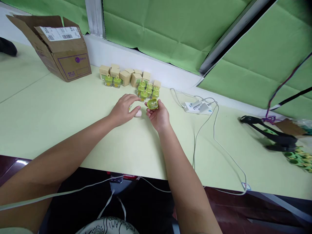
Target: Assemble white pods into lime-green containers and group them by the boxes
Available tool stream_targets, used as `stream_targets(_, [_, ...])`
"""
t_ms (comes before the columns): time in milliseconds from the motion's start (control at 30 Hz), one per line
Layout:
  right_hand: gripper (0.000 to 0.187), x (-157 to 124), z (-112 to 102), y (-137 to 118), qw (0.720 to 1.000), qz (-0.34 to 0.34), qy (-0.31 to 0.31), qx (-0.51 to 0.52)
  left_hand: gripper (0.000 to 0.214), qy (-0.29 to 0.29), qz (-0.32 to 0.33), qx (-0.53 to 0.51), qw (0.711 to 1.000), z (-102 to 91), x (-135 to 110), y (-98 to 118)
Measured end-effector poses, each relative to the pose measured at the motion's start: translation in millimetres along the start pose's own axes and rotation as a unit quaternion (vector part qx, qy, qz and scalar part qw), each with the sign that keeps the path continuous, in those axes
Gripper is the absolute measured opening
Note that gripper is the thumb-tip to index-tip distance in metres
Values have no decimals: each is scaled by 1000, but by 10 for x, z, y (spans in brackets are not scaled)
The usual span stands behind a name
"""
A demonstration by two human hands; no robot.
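My right hand [161,117] holds a small green lid [152,104], its hollow inside turned up towards me. My left hand [124,110] is just left of it, low over the table, with thumb and fingers apart. A small pinkish-white rounded object [138,113] lies by the left thumb. Something clear shows between that thumb and the index finger, too covered to make out. Beyond my hands stand several small clear jars with green ringed lids [143,94]; two more such jars [117,82] are further left.
Several small tan boxes [125,78] line the wall behind the jars. A large open cardboard box [70,61] stands at the back left. To the right lie a white power strip [188,108] with loose cables and a black frame-like object [280,138] beside green pieces [296,157].
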State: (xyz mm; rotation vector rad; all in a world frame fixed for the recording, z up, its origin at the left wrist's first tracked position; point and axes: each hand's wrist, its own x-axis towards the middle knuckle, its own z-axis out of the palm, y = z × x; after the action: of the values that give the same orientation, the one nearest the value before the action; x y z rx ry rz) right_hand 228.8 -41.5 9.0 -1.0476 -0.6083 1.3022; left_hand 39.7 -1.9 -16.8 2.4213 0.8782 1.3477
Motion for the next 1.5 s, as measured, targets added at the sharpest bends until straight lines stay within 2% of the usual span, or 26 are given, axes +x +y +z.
stream_targets(67, [33, 8, -4, 9, 1000, 7, -4, -15, 33, -2, -1, -5, 1000, 3, -4, 6])
stream_targets(167, [34, -47, 67, 78, 997, 17, -52, -56, 44, -21, 20, -22, 999, 16, -14, 22])
stream_targets(300, [34, -137, 163, 167, 991, -30, -87, -96, 48, -26, 62, -23, 997, 40, -26, 13])
stream_targets(400, [35, -145, 161, 168, 991, -41, -69, -109, 50, -25, 75, -19, 997, 47, -28, 10])
stream_targets(567, [27, -105, 98, 123, 990, -59, -30, -125, 52, 2, 5, -16, 1000, 25, -23, 38])
stream_targets(700, [26, -69, 54, 124, 990, -85, -30, -111, 50, 13, 30, -26, 999, 2, -25, 25])
stream_targets(900, [36, -5, 8, 152, 988, -111, -38, -97, 53, -15, 14, -45, 999, -40, -30, 4])
stream_targets(1033, [35, 6, -1, 159, 990, -103, -34, -91, 54, -35, 8, -60, 998, -41, -33, -4])
stream_targets(1167, [31, -20, 7, 127, 993, -85, -34, -76, 56, -29, -40, -113, 992, -9, -26, 25])
stream_targets(1300, [30, -52, 34, 95, 996, -71, -25, -54, 41, -14, -41, -159, 986, 21, -8, 48])
stream_targets(1500, [37, -56, 72, 155, 994, -85, -13, -64, 28, 1, -20, -112, 994, 23, 0, -3])
